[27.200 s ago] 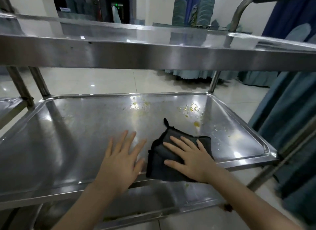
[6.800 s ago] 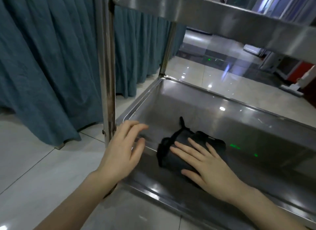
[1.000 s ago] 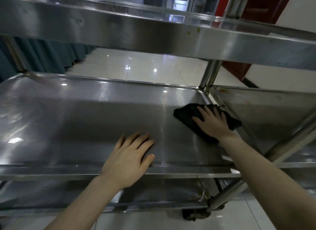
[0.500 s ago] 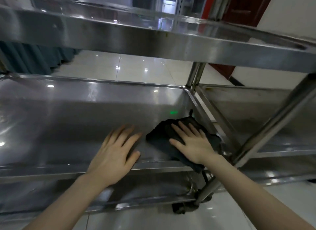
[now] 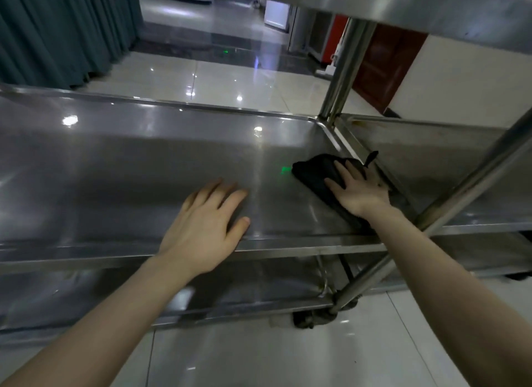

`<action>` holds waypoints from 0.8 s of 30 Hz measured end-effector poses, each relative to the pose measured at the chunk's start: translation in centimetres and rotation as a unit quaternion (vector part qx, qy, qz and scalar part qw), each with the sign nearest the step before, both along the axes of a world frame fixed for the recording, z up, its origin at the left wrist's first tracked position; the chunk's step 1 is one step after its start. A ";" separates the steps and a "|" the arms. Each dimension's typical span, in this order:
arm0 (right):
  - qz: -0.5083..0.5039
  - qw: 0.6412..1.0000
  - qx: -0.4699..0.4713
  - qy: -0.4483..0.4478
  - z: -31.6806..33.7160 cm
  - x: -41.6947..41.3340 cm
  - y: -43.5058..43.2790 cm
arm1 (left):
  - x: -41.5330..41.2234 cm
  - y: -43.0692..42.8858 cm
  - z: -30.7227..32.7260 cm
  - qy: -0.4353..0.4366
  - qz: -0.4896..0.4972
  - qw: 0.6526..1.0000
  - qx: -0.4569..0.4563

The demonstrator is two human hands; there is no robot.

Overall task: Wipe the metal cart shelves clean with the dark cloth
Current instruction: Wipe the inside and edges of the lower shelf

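Spread right hand (image 5: 359,195) presses the dark cloth (image 5: 315,173) at 3 o'clock on the middle shelf (image 5: 115,170), beside a cart post (image 5: 460,191); flat left hand (image 5: 204,228) rests at 6.

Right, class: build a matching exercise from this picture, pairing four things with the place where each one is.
Things: 1 folded dark cloth; 2 left hand; 3 teal fabric curtain; 4 black caster wheel.
Places: a at the foot of a steel post; b resting on the middle metal shelf; c under the right hand; d far left, beyond the shelf.
Pairs: 1-c; 2-b; 3-d; 4-a.
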State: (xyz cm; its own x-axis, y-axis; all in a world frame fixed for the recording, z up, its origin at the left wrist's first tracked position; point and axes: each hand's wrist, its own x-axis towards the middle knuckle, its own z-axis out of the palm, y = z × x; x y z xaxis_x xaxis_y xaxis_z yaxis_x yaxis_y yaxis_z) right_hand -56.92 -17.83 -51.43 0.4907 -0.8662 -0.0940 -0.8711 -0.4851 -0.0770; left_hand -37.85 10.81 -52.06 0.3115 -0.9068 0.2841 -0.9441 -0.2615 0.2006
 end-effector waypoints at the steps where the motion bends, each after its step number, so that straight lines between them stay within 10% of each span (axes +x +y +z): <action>1: 0.007 1.000 -0.003 0.007 -0.1 -1.4 1.4 | -0.1 0.0 0.1 0.003 -0.001 1.000 -0.002; 13: 0.184 0.969 -0.154 -0.066 -1.2 2.4 19.2 | -0.3 1.0 0.9 0.060 -0.047 0.995 -0.062; 24: 0.271 0.938 -0.214 -0.011 -0.3 -9.8 10.6 | -0.3 1.0 0.9 0.067 -0.059 0.993 -0.075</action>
State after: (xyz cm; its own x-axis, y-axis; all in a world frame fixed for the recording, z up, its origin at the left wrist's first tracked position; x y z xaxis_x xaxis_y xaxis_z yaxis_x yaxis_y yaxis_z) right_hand -66.74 -7.18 -51.72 0.8682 -0.4443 0.2208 -0.4873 -0.8473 0.2113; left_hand -38.18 11.81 -51.13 0.2500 -0.8895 0.3824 -0.9283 -0.1079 0.3558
